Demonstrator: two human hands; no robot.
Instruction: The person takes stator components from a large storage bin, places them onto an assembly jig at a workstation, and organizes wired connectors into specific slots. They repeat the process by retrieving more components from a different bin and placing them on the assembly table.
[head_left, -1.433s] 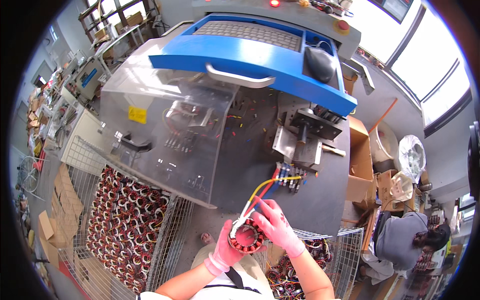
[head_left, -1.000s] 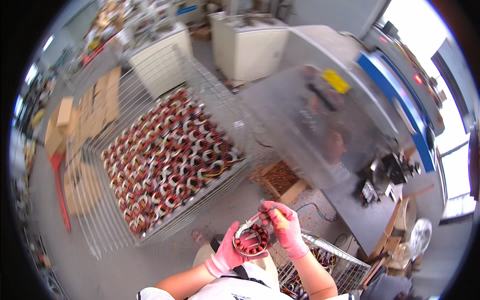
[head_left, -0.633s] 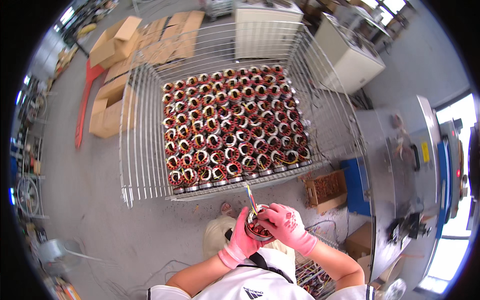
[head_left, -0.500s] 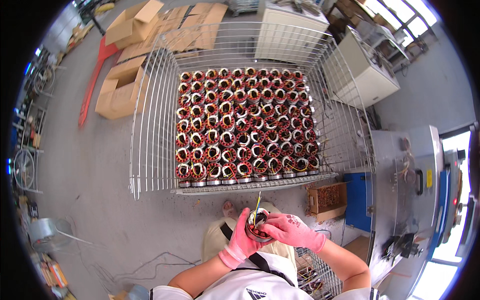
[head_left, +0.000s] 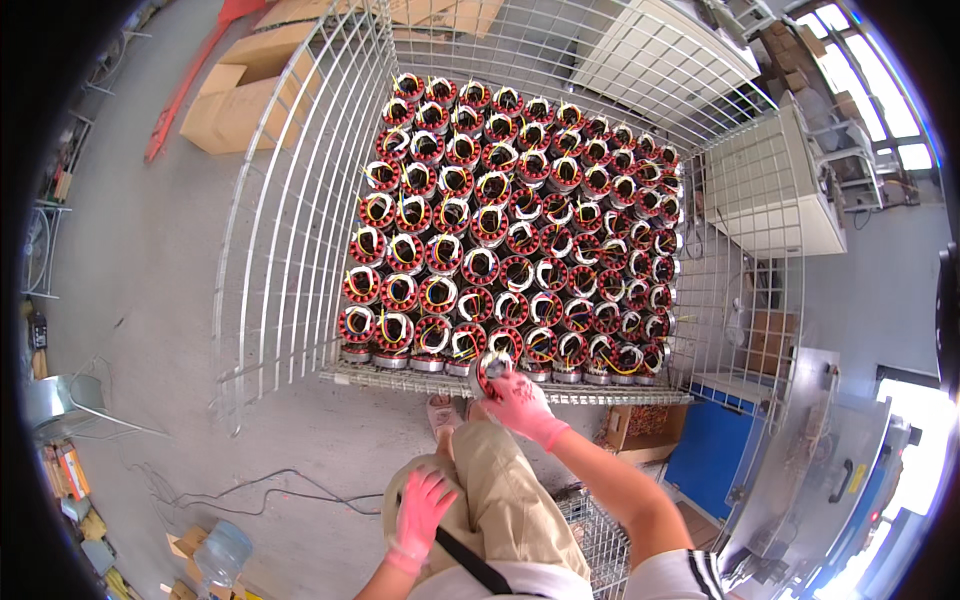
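My right hand (head_left: 522, 405), in a pink glove, grips a motor stator (head_left: 484, 378) at the near edge of the wire cage. The stator is a metal ring with red windings inside, and my fingers cover part of it. Just beyond it, similar stators (head_left: 456, 183) stand in close rows, with white loops and yellow wires on top. Over my lap, my pink-gloved left hand (head_left: 424, 512) is open, fingers apart, holding nothing.
The wire cage (head_left: 270, 190) has tall mesh sides and a low front rail. A cardboard box (head_left: 250, 95) stands to its left. Right of my legs are a blue panel (head_left: 712, 435) and a box of small parts (head_left: 640, 428). Cables (head_left: 270, 488) cross the floor.
My right hand has carried the stator forward from my lap to the cage's front edge. My left hand has let go of it and moved back to the left. The view has shifted and tilted.
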